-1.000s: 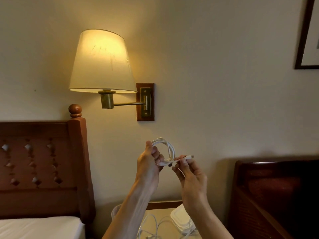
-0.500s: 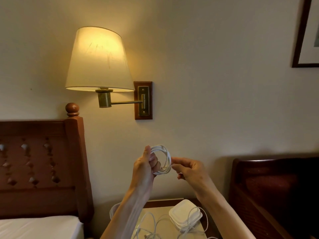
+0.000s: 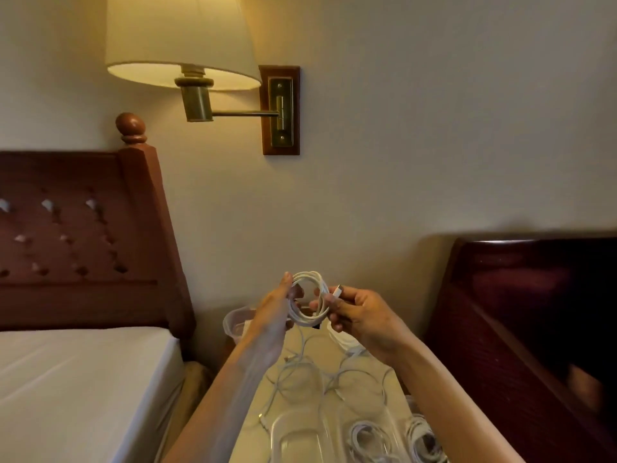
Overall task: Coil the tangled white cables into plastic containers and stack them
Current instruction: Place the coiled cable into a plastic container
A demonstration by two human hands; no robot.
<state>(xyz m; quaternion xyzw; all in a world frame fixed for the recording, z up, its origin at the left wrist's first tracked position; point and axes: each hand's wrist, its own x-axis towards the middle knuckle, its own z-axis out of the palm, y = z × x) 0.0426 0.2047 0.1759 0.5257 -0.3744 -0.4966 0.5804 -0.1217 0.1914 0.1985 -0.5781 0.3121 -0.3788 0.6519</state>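
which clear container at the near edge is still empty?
The left one, the empty container; the container right of it already holds a coiled white cable.

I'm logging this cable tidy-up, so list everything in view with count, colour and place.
Coiled white cable: one, white, held up between both hands.
Loose tangled white cables: several, white, on the nightstand.
Clear plastic containers: at least two, transparent, nightstand's near edge and far left.
Pale nightstand top: one, beige, between the beds.
Wall lamp with cream shade: one, brass arm, above.
Dark wooden headboards: two, reddish brown, left and right.
Left hand: grips the coil.
Right hand: pinches the cable's plug end.
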